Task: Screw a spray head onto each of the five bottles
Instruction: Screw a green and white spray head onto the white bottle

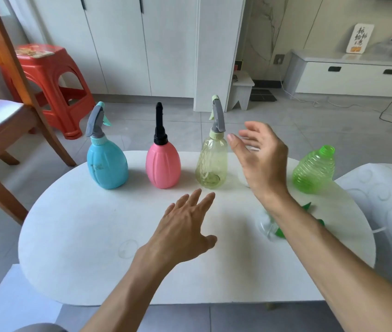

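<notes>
Along the far side of the white table [94,236] stand a blue bottle [107,164] with a grey spray head, a pink bottle [163,165] with a black spray head, and a pale yellow bottle [211,164] with a grey spray head. A green ribbed bottle [314,171] stands uncapped at the right. My right hand [262,159] hovers open just right of the yellow bottle and hides a white object [244,178] behind it. My left hand [185,231] is open, palm down, above the table's middle. A clear and green spray head [270,228] lies partly under my right forearm.
A wooden chair [3,111] and a red plastic stool [51,87] stand at the left beyond the table. A white patterned cushion [386,200] adjoins the table's right edge. Cabinets and a low white unit line the back wall.
</notes>
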`<state>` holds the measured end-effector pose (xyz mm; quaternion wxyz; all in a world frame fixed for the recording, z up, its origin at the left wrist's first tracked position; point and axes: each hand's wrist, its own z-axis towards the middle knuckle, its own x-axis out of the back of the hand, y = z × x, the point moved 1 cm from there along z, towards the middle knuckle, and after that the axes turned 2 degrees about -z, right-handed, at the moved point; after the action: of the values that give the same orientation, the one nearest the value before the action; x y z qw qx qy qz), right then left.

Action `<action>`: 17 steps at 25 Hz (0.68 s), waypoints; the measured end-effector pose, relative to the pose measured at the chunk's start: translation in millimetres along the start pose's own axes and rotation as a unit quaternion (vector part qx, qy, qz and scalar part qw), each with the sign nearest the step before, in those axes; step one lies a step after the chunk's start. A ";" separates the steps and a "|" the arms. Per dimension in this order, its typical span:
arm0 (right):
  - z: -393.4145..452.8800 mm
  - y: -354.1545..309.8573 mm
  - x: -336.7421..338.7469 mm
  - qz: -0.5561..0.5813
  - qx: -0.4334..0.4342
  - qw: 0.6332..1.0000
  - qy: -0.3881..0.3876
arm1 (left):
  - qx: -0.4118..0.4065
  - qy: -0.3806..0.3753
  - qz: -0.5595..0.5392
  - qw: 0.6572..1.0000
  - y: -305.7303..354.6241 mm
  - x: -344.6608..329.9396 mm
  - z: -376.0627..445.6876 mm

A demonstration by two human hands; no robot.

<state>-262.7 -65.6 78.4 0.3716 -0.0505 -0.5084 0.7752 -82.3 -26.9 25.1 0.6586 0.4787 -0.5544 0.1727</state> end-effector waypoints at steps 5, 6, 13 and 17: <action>-37.0 27.7 81.4 -0.093 -0.010 0.995 0.014 | -0.048 0.064 -0.050 0.996 15.7 -4.2 8.5; -35.7 38.0 93.1 -0.107 -0.047 0.993 0.015 | -0.049 0.070 -0.054 0.995 20.3 -7.1 10.3; -16.0 75.9 86.5 -0.084 -0.155 0.982 -0.068 | -0.077 0.119 -0.092 0.986 57.4 -22.1 24.4; -5.5 84.9 55.2 -0.090 -0.190 0.973 -0.094 | -0.084 0.135 -0.111 0.981 65.2 -30.8 27.8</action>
<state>-344.4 -44.3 22.3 0.3737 -0.0012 -0.6817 0.6290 -157.4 -9.0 24.1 0.7805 0.4521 -0.4163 0.1145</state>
